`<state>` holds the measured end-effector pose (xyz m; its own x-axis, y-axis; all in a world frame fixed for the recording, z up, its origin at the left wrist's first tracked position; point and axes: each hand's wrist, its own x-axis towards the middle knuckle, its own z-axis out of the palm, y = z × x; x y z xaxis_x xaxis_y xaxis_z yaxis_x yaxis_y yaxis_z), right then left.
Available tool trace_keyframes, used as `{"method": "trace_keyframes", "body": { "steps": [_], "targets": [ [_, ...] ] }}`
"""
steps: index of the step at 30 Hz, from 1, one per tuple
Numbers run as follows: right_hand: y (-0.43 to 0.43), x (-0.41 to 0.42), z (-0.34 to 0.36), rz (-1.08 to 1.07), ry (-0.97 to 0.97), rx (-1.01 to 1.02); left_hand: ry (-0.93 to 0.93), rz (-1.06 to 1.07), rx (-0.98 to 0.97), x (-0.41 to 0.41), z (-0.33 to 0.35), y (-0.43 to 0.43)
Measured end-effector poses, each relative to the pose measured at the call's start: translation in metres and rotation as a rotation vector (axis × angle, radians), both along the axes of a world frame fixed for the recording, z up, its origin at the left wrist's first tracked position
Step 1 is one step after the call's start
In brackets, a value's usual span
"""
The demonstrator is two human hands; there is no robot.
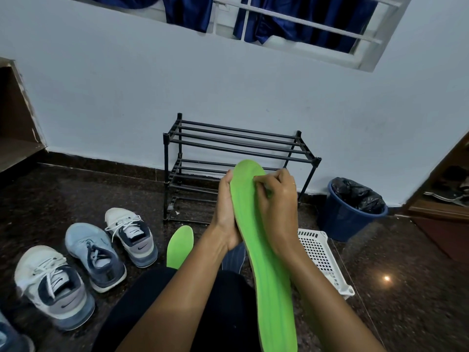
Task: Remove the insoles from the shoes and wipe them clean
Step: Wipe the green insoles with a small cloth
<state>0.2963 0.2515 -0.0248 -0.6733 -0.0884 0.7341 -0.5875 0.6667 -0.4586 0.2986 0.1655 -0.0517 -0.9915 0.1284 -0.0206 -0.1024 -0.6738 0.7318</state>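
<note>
Insole (264,262) upright, toe toward wall (127,97)

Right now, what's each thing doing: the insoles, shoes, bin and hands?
Held insole, lifted up, gripped by both hands.
Left hand, holds its left side.
Right hand, fingers curled on its top face.
Floor insole, lying flat.
Shoes, on floor, laced.
Bin, upright, black bag inside.
</note>
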Motion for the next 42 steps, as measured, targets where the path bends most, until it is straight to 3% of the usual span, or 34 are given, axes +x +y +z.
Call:
{"method": "trace_keyframes", "body": {
  "steps": [9,17,24,33,42],
  "targets": [
    [-0.011,0.02,-0.011,0.089,-0.015,0.027,-0.035,0.06,0.016,0.003,0.003,-0.003],
    [-0.002,0.005,-0.001,-0.049,0.031,0.024,0.017,0.011,-0.036,0.0,0.001,0.0],
    [-0.016,0.019,-0.01,0.06,-0.013,0.056,-0.04,0.037,0.022,0.004,0.007,-0.001],
    [-0.006,0.006,0.004,-0.021,0.03,0.013,0.001,-0.011,-0.037,0.001,0.001,0.001],
    [-0.009,0.015,-0.008,0.052,0.019,0.104,-0.029,0.037,0.002,0.0,0.001,-0.004]
  ]
}}
